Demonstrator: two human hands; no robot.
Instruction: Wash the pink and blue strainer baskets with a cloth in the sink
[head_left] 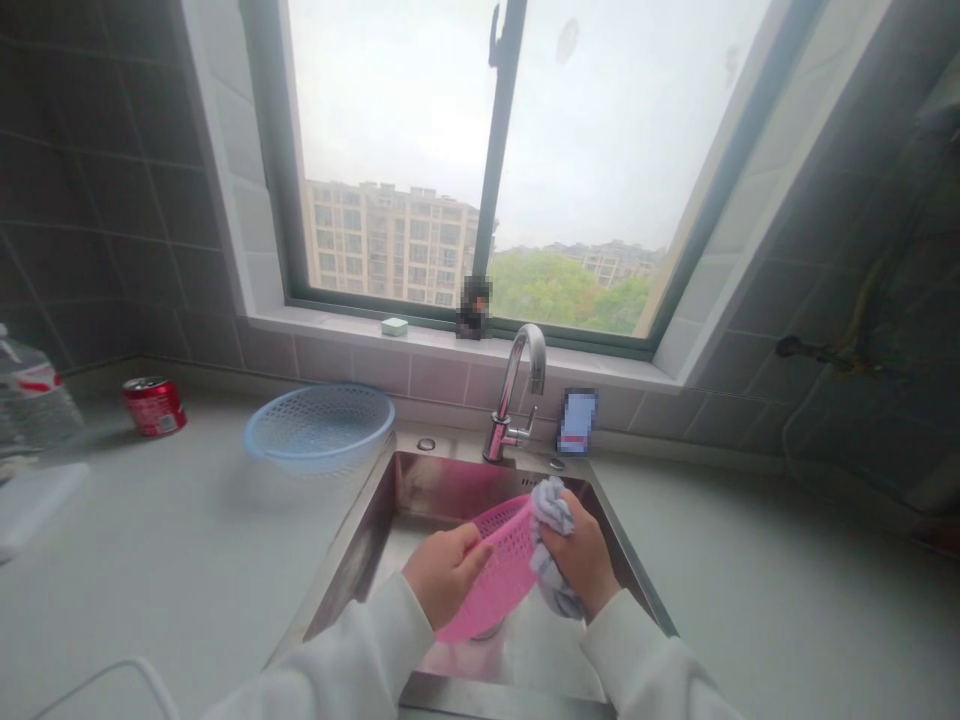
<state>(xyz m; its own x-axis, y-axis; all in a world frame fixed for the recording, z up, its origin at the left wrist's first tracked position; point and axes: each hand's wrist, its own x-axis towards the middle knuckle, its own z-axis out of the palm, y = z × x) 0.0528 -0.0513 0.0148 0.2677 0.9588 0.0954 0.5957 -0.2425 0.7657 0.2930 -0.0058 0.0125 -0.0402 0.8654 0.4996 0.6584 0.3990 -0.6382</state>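
Note:
Over the sink [341,580], a pink plastic basket [504,572] with a perforated wall is held up and tilted. My left hand [448,572] is closed on its near left rim, thumb on top. In my right hand [583,553] is a bunched grey-white cloth [553,515], pressed against the basket's right edge. The right fingers are partly hidden by the cloth. Just behind the basket rises the chrome faucet [517,390]; no water is seen running from it.
A blue perforated basket [322,425] stands on the counter left of the sink. Further left are a red can [154,405] and a clear plastic bottle [34,390]. Behind the sink's right corner leans a phone [577,422]. On the windowsill lies a pale green block [394,326].

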